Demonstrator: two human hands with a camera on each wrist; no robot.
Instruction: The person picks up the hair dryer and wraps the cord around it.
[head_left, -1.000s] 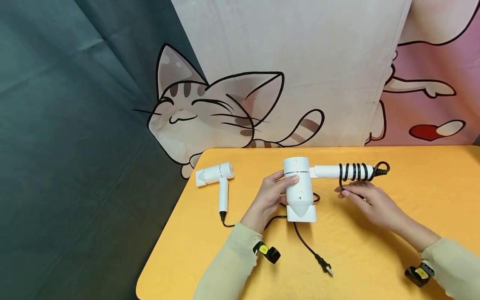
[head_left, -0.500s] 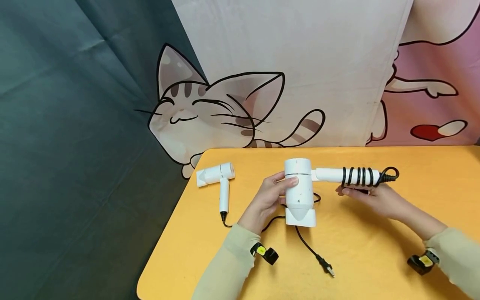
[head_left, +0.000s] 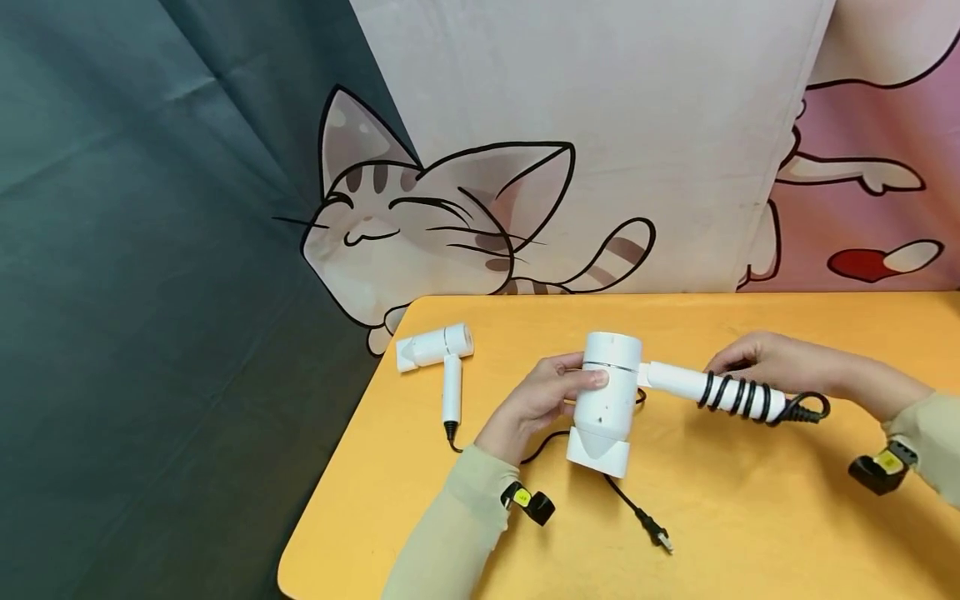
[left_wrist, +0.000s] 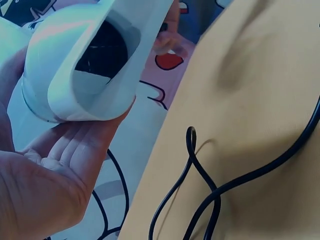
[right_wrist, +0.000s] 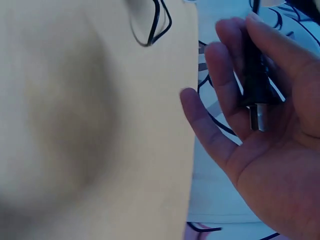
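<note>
My left hand (head_left: pixel 536 400) grips the barrel of a white hair dryer (head_left: pixel 609 400), thumb across its front. Up close in the left wrist view, its wide nozzle (left_wrist: pixel 65 95) shows a dark opening, and fingers curl under the barrel. Sticking out to the right and sloping down, the dryer's handle (head_left: pixel 675 379) has a black cord (head_left: pixel 738 398) wound round it in several turns. My right hand (head_left: pixel 787 362) is behind the handle, fingertips partly hidden. Seen from the right wrist, it pinches a black plug (right_wrist: pixel 256 75) with metal prongs between thumb and fingers.
A second white hair dryer (head_left: pixel 431 346) lies at the table's left, its cord running right beneath the held one. Another plug (head_left: pixel 654 529) rests on the yellow table (head_left: pixel 375 500) near the front. Behind stands a curtain (head_left: pixel 675 150) with a printed cat.
My right hand has gone from below the handle to behind it, carrying the cord's end. The held dryer has shifted slightly down and right, and its handle now tilts downward.
</note>
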